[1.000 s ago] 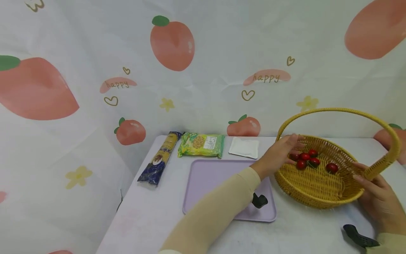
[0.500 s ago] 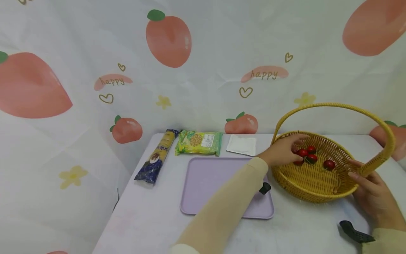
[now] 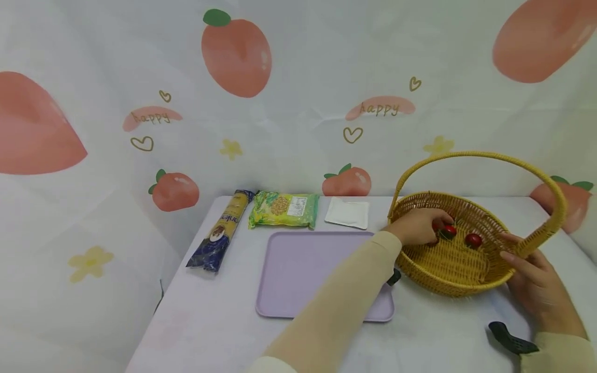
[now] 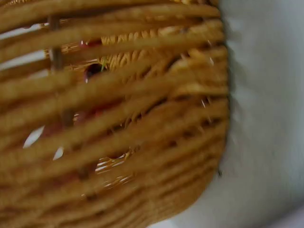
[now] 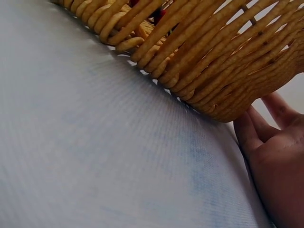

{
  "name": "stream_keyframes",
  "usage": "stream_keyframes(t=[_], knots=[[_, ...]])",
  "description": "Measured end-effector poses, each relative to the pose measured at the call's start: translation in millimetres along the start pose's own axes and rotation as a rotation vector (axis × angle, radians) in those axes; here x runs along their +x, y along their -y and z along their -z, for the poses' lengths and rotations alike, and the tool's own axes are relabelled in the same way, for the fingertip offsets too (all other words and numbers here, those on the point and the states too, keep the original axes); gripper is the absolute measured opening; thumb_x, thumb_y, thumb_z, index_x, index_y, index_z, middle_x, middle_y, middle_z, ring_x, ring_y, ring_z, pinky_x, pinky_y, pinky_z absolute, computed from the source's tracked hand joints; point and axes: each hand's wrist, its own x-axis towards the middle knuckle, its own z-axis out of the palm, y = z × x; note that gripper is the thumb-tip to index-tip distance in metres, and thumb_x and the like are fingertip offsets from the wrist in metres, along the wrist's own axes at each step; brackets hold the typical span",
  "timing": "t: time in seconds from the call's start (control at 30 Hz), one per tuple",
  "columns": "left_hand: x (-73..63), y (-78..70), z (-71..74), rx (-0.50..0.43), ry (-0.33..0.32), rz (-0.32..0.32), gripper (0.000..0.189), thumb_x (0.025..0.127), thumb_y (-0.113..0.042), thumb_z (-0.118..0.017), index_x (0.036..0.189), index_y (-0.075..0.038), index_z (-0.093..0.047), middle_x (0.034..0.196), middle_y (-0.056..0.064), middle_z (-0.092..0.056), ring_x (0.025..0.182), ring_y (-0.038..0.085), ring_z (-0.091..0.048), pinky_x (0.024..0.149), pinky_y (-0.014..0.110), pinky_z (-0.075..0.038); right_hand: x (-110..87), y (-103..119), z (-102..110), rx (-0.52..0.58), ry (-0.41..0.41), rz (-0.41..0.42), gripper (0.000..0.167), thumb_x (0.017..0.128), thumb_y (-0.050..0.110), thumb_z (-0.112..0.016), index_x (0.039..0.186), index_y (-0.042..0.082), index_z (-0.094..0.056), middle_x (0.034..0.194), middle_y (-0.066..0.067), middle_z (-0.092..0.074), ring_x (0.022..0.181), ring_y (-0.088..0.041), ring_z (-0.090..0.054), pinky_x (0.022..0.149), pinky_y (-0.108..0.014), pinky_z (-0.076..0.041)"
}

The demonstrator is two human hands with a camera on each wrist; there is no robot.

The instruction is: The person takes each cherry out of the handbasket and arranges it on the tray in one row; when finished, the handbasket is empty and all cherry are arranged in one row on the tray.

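Observation:
A yellow woven basket (image 3: 459, 267) with a tall arched handle stands at the right of the table. Inside it lie small, shiny, round red fruits (image 3: 473, 241); their exact kind is hard to tell. My left hand (image 3: 412, 227) reaches over the basket's left rim, its fingers curled down round some of the fruit and partly hiding it. In the left wrist view, the blurred basket wall (image 4: 156, 185) hides the hand. My right hand (image 3: 536, 282) grips the right rim near the handle's foot, thumb over the edge; in the right wrist view its fingers touch the basket's outside.
A lilac tray (image 3: 308, 269) lies left of the basket, partly under my left sleeve. Behind it are a green-yellow food packet (image 3: 283, 210) and a white sachet (image 3: 347, 212); a blue-gold pasta bag (image 3: 221, 230) lies farther left. A fruit-print cloth (image 3: 280, 129) hangs behind the table.
My left hand has gone lower and farther into the basket, and its spread fingers have curled round the fruit. The right hand keeps its grip on the rim. The view has shifted slightly.

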Motion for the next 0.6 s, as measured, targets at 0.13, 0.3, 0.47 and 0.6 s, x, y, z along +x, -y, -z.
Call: stream_keyframes(t=[0.13, 0.3, 0.47, 0.6], knots=[[-0.5, 0.0, -0.8, 0.041, -0.025, 0.025, 0.054, 0.098, 0.002, -0.077, 0.142, -0.029, -0.071, 0.118, -0.014, -0.068, 0.103, -0.002, -0.060, 0.078, 0.014, -0.046, 1.3, -0.5, -1.9, -0.007, 0.002, -0.001, 0.044, 0.110, -0.011, -0.044, 0.146, 0.002, -0.066, 0.150, 0.003, -0.058, 0.132, -0.008, -0.052, 0.099, -0.021, -0.050], [-2.4, -4.3, -3.1, 0.134, 0.025, 0.031, 0.050, 0.099, -0.002, -0.076, 0.138, -0.031, -0.073, 0.114, -0.016, -0.068, 0.097, -0.002, -0.058, 0.072, 0.015, -0.044, -0.5, -1.6, -0.7, 0.015, 0.010, 0.018, 0.044, 0.110, -0.012, -0.043, 0.145, 0.002, -0.066, 0.149, 0.002, -0.059, 0.131, -0.009, -0.054, 0.099, -0.022, -0.049], [-7.5, -8.4, -9.4, 0.282, 0.126, 0.066, 0.044, 0.106, -0.005, -0.064, 0.137, -0.034, -0.075, 0.124, -0.021, -0.068, 0.107, -0.004, -0.056, 0.076, 0.017, -0.041, -3.9, -3.9, 1.5, 0.053, 0.031, 0.037, 0.045, 0.110, -0.013, -0.041, 0.144, 0.001, -0.066, 0.147, 0.000, -0.061, 0.128, -0.010, -0.058, 0.099, -0.023, -0.050], [-10.9, -8.9, -12.6, 0.335, 0.136, 0.076, 0.035, 0.109, -0.010, -0.063, 0.133, -0.032, -0.077, 0.132, -0.021, -0.067, 0.120, -0.006, -0.053, 0.085, 0.017, -0.043, -5.2, -4.6, 2.0, 0.040, 0.014, 0.024, 0.045, 0.110, -0.012, -0.042, 0.145, 0.002, -0.067, 0.148, 0.003, -0.061, 0.129, -0.008, -0.056, 0.099, -0.021, -0.048]])
